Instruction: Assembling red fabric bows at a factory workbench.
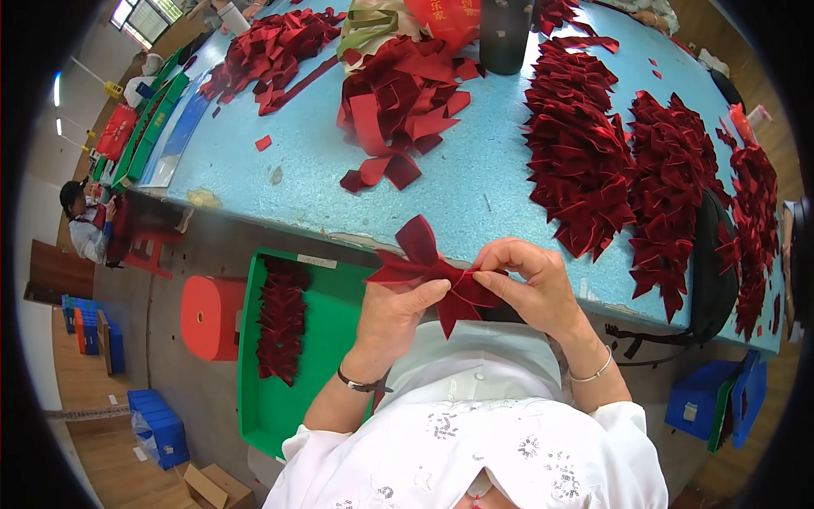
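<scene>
Between my hands, just off the table's near edge, is a dark red velvet ribbon bow (417, 248) with pointed tails spread out. My left hand (398, 310) grips its left side, thumb pressed on top near the middle. With thumb and forefinger, my right hand (530, 280) pinches the bow just right of its centre. What lies under the fingertips is hidden. A heap of loose red ribbon strips (398, 93) lies on the table straight ahead. Rows of finished-looking red bows (577, 161) are packed close together to the right.
The light blue table (297, 187) has a chipped near edge. At my left, a green tray (331, 339) holds a row of bows beside a red stool (212, 318). A dark bottle (504, 34) stands far ahead; a black bag (712, 271) hangs at the right edge. Another person (85, 220) sits far left.
</scene>
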The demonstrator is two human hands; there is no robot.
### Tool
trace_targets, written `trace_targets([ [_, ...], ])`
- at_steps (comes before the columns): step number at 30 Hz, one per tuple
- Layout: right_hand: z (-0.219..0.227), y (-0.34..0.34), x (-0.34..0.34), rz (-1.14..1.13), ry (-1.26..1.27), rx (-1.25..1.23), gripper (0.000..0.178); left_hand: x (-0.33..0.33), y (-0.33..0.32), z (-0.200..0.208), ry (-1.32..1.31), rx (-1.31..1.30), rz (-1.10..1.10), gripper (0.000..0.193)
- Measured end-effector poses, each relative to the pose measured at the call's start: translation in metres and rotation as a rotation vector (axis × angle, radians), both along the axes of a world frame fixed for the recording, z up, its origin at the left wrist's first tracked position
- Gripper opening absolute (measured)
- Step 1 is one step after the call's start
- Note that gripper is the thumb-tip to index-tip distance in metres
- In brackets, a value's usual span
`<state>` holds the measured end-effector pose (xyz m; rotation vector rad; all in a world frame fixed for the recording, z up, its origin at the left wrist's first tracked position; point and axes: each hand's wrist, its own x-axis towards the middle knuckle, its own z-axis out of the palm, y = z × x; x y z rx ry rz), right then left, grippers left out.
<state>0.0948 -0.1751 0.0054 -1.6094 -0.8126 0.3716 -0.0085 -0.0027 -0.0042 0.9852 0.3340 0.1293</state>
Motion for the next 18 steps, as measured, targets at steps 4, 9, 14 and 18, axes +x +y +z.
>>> trace_targets([
  [4, -0.002, 0.0, -0.004, -0.04, 0.275, 0.028, 0.008, 0.0, 0.002, 0.006, 0.016, -0.087, -0.06, 0.03],
  [9, -0.009, 0.002, -0.004, -0.09, 0.466, 0.108, 0.006, -0.003, 0.012, -0.005, 0.038, -0.054, -0.145, 0.033],
  [14, -0.011, 0.003, -0.008, -0.078, 0.487, 0.119, 0.006, -0.004, 0.006, 0.001, 0.007, -0.146, -0.065, 0.028],
  [18, -0.014, 0.006, -0.01, -0.067, 0.441, 0.08, 0.008, -0.003, 0.007, -0.004, 0.076, -0.066, 0.012, 0.022],
])
